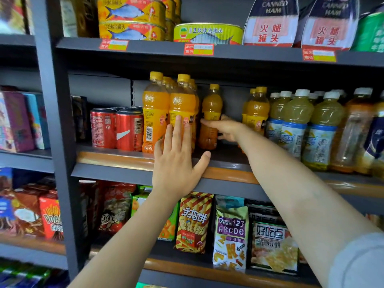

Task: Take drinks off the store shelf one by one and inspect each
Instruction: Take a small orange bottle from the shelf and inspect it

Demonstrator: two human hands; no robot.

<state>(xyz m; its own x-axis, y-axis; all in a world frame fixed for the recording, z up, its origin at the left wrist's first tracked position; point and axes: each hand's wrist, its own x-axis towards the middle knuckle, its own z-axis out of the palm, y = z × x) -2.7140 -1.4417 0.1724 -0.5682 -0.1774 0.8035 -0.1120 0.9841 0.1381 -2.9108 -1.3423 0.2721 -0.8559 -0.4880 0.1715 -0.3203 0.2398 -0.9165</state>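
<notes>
The right hand reaches deep into the middle shelf and curls round the lower body of a lone orange bottle, fingers across its front at the label, thumb behind and mostly hidden; the bottle stands upright on the shelf floor, set back behind the front row. The left hand is flat and open, fingers straight and pointing up, fingertips lying against the front orange bottles just to the left, palm over the shelf lip, holding nothing. The step in hand looks like drawing that rear bottle out for a look. To do it well, I would tighten the grip low on the waist, lift only enough to free the base, and bring it straight forward through the gap between the front bottles and the next orange pair on the right, keeping it upright so the yellow cap clears the shelf above. The flat left hand seems well placed to steady the neighbours; a knock there could topple them toward the red cans. The pale tea bottles stand further right, clear of the path. Once it is out past the lip, the left hand can take the base for turning the label
</notes>
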